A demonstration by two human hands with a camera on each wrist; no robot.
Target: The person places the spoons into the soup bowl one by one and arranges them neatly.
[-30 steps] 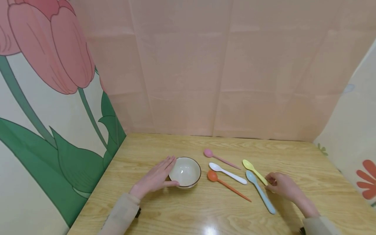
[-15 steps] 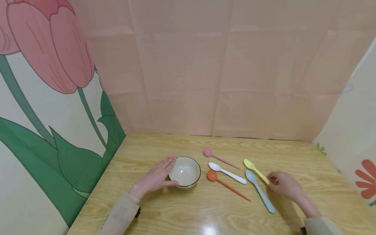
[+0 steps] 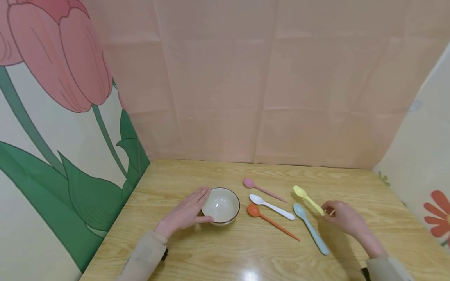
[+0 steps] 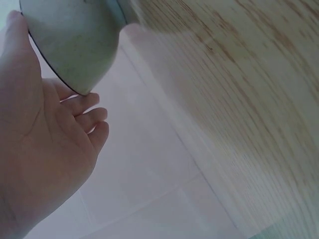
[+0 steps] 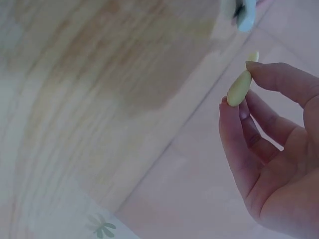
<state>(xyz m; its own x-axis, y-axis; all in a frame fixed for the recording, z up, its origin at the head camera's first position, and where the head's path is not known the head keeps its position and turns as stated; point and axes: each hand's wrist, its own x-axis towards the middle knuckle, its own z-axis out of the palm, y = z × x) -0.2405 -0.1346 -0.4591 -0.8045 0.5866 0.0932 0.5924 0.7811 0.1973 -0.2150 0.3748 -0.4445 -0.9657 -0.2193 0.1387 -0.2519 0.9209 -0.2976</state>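
My left hand [image 3: 184, 212] holds a small off-white bowl [image 3: 221, 205] with a dark brown rim, fingers along its far left side and thumb at the near rim. In the left wrist view, the fingertips curve at the rim of the tilted-looking bowl [image 4: 75, 45]. On the right, thumb and fingers of my right hand [image 3: 346, 219] pinch a yellow spoon [image 3: 310, 201] by its handle, bowl end pointing away to the left. The right wrist view shows the handle end of the yellow spoon [image 5: 240, 89] between thumb and fingertips. Just left of it lies a light blue spoon [image 3: 311, 230].
Between the bowl and the blue spoon lie a pink spoon [image 3: 265, 190], a white spoon [image 3: 272, 207] and an orange spoon [image 3: 272, 221] on the wood-grain table [image 3: 211, 257]. A pinkish cloth [image 3: 225, 97] hangs behind, and flower-printed panels [image 3: 95, 203] stand at the sides.
My right hand has raised the yellow spoon a little and moved it slightly right and away, apart from the blue spoon. The left hand and bowl stay in place.
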